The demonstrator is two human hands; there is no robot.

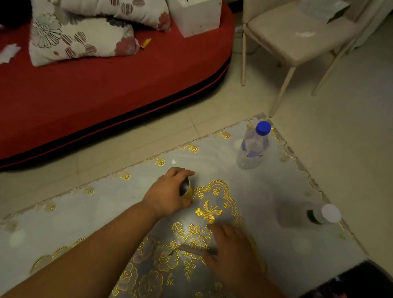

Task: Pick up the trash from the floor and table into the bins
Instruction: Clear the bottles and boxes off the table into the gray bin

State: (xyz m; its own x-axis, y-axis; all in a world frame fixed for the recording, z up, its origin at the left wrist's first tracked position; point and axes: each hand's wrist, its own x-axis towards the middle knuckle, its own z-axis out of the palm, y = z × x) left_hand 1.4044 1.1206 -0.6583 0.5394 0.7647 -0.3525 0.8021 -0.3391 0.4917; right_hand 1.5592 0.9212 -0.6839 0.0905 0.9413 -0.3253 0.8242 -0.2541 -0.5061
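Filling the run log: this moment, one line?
left hand grips can | right hand at strip, grip unclear | two bottles on table

Table [271,190] in gold-embroidered cloth [151,274], blue-capped bottle [254,146] upright at corner, white-capped bottle [315,214] near right edge

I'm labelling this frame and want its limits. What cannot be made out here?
Head view:
The can: mostly covered by the left hand; label unreadable.
The thin grey strip at the right hand: motion-blurred, identity unclear.
The white-capped bottle: blurred.
The dark bin: cut off by the frame corner; contents unclear.
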